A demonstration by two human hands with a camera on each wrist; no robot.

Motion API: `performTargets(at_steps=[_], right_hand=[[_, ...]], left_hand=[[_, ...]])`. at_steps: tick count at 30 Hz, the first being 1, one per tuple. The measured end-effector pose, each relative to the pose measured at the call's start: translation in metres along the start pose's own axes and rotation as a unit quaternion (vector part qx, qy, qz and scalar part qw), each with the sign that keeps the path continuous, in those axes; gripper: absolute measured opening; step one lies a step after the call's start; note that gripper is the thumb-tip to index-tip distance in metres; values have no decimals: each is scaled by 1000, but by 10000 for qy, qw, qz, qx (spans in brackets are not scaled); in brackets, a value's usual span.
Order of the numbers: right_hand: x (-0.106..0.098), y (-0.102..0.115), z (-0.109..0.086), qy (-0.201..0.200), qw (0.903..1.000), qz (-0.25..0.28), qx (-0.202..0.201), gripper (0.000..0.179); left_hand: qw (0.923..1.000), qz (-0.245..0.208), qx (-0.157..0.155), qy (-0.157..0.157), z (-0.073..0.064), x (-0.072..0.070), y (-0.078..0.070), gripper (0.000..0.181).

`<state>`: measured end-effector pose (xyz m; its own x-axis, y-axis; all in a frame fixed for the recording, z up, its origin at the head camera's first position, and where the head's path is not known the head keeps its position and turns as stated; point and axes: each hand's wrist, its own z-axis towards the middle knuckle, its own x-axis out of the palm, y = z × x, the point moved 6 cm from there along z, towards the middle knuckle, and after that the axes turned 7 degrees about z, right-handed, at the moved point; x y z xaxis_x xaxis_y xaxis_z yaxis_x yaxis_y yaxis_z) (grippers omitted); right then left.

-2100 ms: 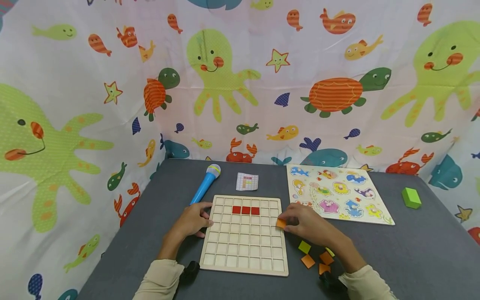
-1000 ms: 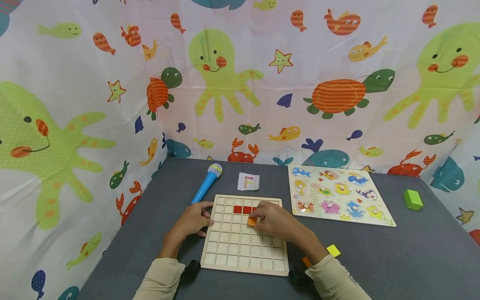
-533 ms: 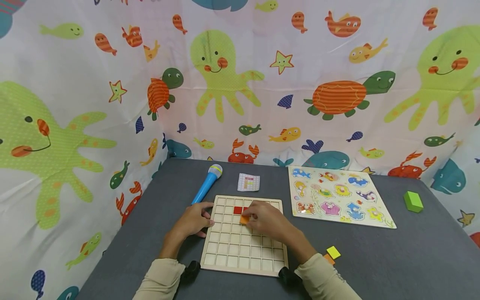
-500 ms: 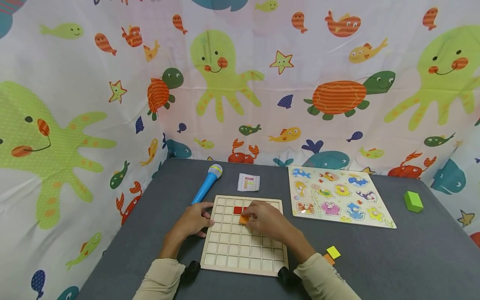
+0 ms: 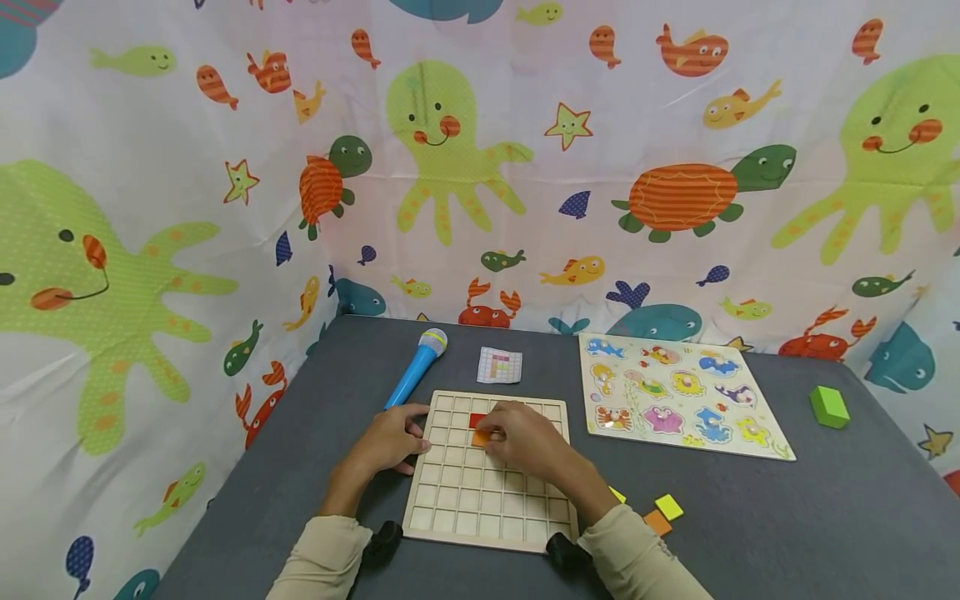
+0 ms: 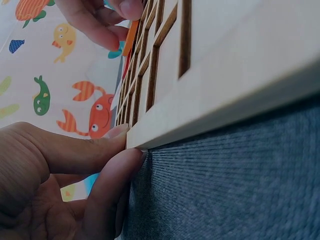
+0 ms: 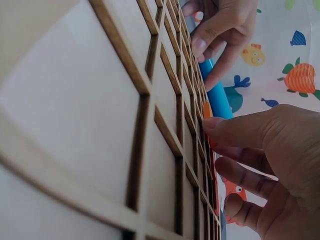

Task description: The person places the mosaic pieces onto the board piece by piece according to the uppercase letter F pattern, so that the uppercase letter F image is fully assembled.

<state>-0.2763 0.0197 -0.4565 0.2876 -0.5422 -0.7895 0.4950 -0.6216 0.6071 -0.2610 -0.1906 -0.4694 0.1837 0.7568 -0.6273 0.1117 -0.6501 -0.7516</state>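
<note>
A wooden grid board (image 5: 491, 502) with square cells lies flat in the head view. My left hand (image 5: 386, 439) holds its left edge between thumb and finger; the left wrist view shows the thumb (image 6: 112, 142) on the rim. Over the upper part of the board, my right hand (image 5: 525, 437) pinches an orange square tile (image 5: 480, 438), just below a red tile (image 5: 477, 420) set in the grid. Seen from the right wrist, the orange tile (image 7: 206, 109) stands under the thumb tip. My right fingers hide most of the red row.
Behind the board lie a small printed grid card (image 5: 499, 365) and a blue toy microphone (image 5: 415, 369). An animal puzzle board (image 5: 682, 396) is at the right, with a green block (image 5: 829, 407) beyond. Loose orange (image 5: 657, 523) and yellow tiles (image 5: 669, 506) lie near my right sleeve.
My right hand has carried the orange tile left from the board's right edge to beneath the leftmost red tile, shifting slightly further left lately. My left hand stays on the edge.
</note>
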Motion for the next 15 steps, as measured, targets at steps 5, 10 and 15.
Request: performTargets(at_steps=[5, 10, 15], right_hand=[[-2, 4, 0, -61, 10000, 20, 1, 25], [-4, 6, -2, -136, 9999, -35, -7, 25], [-3, 8, 1, -59, 9999, 59, -128, 26]], left_hand=[[10000, 35, 32, 16, -1, 0, -2, 62], [10000, 3, 28, 10, -4, -1, -3, 61], [10000, -17, 17, 10, -2, -1, -1, 62]])
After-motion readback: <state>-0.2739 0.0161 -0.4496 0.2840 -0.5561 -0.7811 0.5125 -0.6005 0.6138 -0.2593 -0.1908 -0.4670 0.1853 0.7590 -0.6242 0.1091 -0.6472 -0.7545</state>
